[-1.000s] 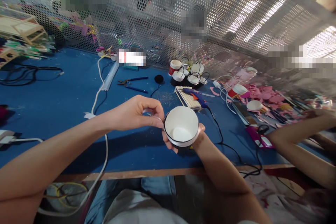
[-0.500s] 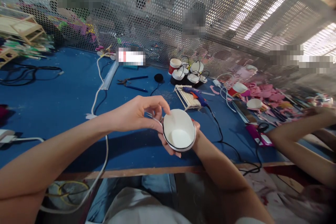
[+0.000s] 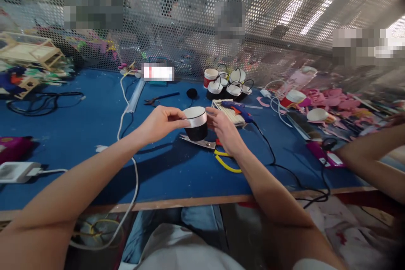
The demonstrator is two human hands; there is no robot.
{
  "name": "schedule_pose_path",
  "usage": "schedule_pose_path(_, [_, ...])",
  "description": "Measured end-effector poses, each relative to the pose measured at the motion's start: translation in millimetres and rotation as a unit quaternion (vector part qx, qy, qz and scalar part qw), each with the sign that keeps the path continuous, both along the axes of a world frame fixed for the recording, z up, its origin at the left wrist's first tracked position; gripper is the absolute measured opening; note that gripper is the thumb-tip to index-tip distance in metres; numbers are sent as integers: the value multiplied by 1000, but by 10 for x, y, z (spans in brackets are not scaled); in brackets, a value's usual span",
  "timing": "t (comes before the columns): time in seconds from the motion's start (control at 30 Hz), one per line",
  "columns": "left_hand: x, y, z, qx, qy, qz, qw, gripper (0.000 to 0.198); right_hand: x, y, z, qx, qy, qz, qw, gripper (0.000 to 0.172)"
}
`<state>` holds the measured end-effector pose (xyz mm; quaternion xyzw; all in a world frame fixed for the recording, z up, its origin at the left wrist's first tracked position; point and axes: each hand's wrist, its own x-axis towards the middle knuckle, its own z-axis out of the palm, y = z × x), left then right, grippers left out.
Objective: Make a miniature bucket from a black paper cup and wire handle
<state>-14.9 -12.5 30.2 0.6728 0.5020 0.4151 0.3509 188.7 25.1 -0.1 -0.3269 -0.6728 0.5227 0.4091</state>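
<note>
A small paper cup point(image 3: 195, 125), black below with a shiny white band and a dark line at its rim, is upright in front of me. My left hand point(image 3: 164, 123) pinches its left side near the rim, thumb in front. My right hand point(image 3: 223, 128) is at the cup's right side, its fingers stretched out and somewhat apart. Whether those fingertips touch the cup I cannot tell. Below, scissors point(image 3: 202, 143) with yellow and red handles lie on the blue table point(image 3: 164, 177), handles partly under my right wrist.
Several finished-looking cups with black wire handles point(image 3: 233, 89) stand by the mesh screen point(image 3: 190, 29). Nearby are a glue gun point(image 3: 238, 111) on a stick rack, pliers point(image 3: 155, 100) and a black disc point(image 3: 191, 93). A white cable point(image 3: 136, 177) crosses the left side. Another person's arm point(image 3: 370, 152) rests right.
The cup has turned from showing its inside to standing upright, and moved slightly left and away. My right hand has come from beneath it to its right side, uncovering the scissors.
</note>
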Motion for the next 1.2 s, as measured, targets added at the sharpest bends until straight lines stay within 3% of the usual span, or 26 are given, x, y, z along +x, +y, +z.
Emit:
schedule_pose_path(0.1, [64,10,-77,-9,39,10,999,27,-44,-40,-72,103,-66,9,992,65])
schedule_pose_path(0.27, [118,-32,-117,1,64,6,998,31,-96,-21,-176,75,-43,-3,996,58])
schedule_pose_path(0.5, [114,-89,-23,11,83,-16,996,24,-60,8,-159,102,-41,-18,994,51])
schedule_pose_path(0.77, [116,-28,-92,-17,63,-13,998,25,-56,44,-228,127,-86,-26,988,58])
schedule_pose_path(0.87, [103,67,-163,25,77,-15,997,25,-47,105,-260,152,-86,-40,984,66])
schedule_pose_path(1.0, [85,301,-272,152,177,9,972,21,-16,265,-339,188,-114,-101,970,77])
schedule_pose_path(1.1, [95,460,-351,187,269,-15,945,19,16,359,-394,196,-141,-124,963,73])
schedule_pose_path(1.2, [115,531,-412,188,302,-38,934,19,32,378,-410,208,-173,-106,957,62])
